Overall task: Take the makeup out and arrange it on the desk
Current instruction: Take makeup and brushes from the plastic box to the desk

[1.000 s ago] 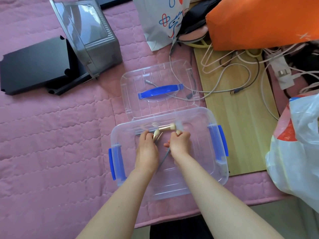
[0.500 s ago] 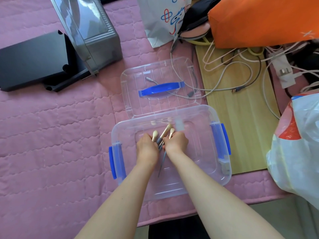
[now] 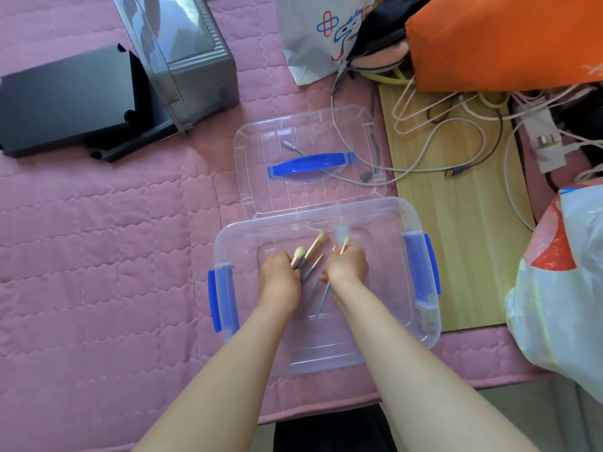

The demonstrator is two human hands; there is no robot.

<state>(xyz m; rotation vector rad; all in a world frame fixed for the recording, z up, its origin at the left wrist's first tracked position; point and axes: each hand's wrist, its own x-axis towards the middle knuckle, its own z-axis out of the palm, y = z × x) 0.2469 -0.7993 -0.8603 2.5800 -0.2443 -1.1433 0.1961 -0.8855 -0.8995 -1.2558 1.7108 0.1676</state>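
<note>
Fanning wider now, the makeup brushes (image 3: 315,247) spread as the two hands draw a touch apart inside the clear storage box (image 3: 421,321). Left hand (image 3: 280,278): grip curled round a few handles, heads pointing away. Right hand (image 3: 347,267): grip closed on another brush, a grey handle trailing under the wrist. The risk, I'd say, is a thin handle slipping from those crowded holds and dropping back in. Behind, the lid (image 3: 261,177) lies on a pink quilted cover (image 3: 98,256). To the right, cables (image 3: 424,164) sprawl over the bare wooden table (image 3: 456,256), hemmed in by an orange bag (image 3: 505,37) and a plastic bag (image 3: 571,288).
</note>
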